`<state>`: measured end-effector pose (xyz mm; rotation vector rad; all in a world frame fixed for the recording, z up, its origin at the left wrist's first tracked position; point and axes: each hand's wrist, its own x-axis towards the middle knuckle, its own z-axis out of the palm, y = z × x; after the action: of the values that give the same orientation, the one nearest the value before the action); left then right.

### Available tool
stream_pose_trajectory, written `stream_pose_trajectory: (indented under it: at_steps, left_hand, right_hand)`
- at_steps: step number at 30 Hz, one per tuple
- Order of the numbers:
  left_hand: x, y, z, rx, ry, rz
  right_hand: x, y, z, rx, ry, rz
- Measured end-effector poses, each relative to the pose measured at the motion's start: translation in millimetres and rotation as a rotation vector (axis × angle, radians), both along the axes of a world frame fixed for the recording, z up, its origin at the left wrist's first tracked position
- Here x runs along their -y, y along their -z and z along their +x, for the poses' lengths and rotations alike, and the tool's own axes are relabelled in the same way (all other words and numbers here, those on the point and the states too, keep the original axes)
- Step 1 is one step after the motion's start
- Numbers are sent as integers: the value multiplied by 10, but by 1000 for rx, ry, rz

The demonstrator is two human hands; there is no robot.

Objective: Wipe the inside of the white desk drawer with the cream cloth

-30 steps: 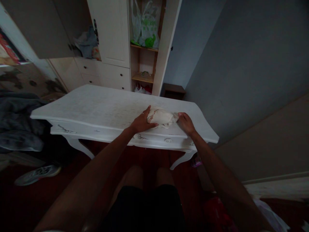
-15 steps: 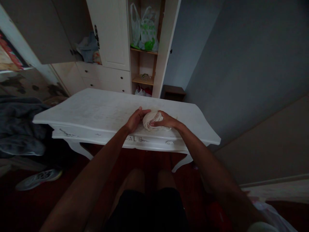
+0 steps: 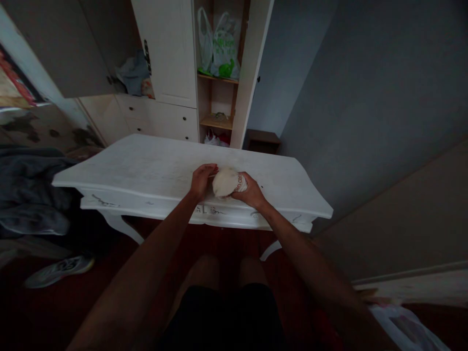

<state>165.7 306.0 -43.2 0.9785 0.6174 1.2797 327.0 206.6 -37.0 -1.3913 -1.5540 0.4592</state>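
A small white cloth with a red pattern (image 3: 225,182) is bunched into a ball near the front edge of a white table (image 3: 146,165). My right hand (image 3: 248,192) is closed round its right side and grips it. My left hand (image 3: 202,179) is curled against its left side, fingers pressed on the cloth. Both forearms reach in from below. My knees show under the table's front edge.
A cream wardrobe (image 3: 171,53) with an open shelf and plastic bags (image 3: 219,46) stands behind the table. Dark clothes (image 3: 29,190) are piled at the left, a shoe (image 3: 58,270) on the floor. A grey wall (image 3: 365,107) runs along the right.
The cloth was spread between my hands; my right hand swept left and gathered it into a ball, which both hands now hold closer to the front edge.
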Motion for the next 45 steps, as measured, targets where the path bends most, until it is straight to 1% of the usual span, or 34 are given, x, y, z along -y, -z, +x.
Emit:
stream_pose_trajectory:
  at_steps: [3, 5, 7, 9, 12, 13, 15, 18, 21, 23, 25, 27, 29, 31, 33, 38, 42, 45]
  left_hand:
    - [-9, 12, 10, -34, -40, 23]
    - [-17, 16, 2, -69, -37, 29]
    - [-22, 21, -8, -104, -26, 39]
    - [-25, 32, -13, -135, -12, 64]
    - [-32, 56, -8, -152, -9, 100]
    - [-35, 63, -4, -152, -7, 109]
    - [-36, 69, 0, -152, -1, 115]
    - [-27, 64, 2, -162, 0, 115]
    - [-16, 57, -1, -166, -3, 128]
    - [-14, 60, -2, -158, -3, 131]
    - [-16, 65, 1, -152, -7, 126]
    - [-19, 69, 5, -152, -11, 124]
    - [-18, 68, 9, -158, -9, 124]
    - [-13, 61, 11, -160, -7, 123]
    - [-5, 51, 12, -157, -8, 121]
    - [8, 35, 9, -170, -10, 127]
    - [14, 36, 7, -172, -12, 144]
    - [22, 35, 6, -173, -12, 156]
  right_hand:
    - [239, 13, -192, -107, -156, 89]
    - [457, 58, -319, -94, -233, 114]
    - [673, 161, -413, -40, -272, 111]
    - [845, 318, -461, 54, -273, 113]
    - [997, 557, -452, 159, -209, 155]
    - [1027, 611, -438, 170, -176, 173]
    - [1068, 661, -410, 172, -105, 205]
    - [1104, 635, -405, 199, -50, 258]
    - [1113, 640, -453, 345, -89, 319]
    - [1102, 714, -495, 461, -120, 339]
    - [1081, 829, -523, 526, -96, 336]
    - [1058, 942, -534, 537, 7, 327]
    - [1041, 1015, -533, 530, 146, 326]
    - [1028, 1037, -539, 543, 264, 330]
    - [1011, 1029, -563, 572, 327, 321]
    - [885, 1058, -709, 576, 369, 239]
    - [747, 1170, -820, 550, 345, 204]
    - [706, 1257, -815, 539, 330, 208]
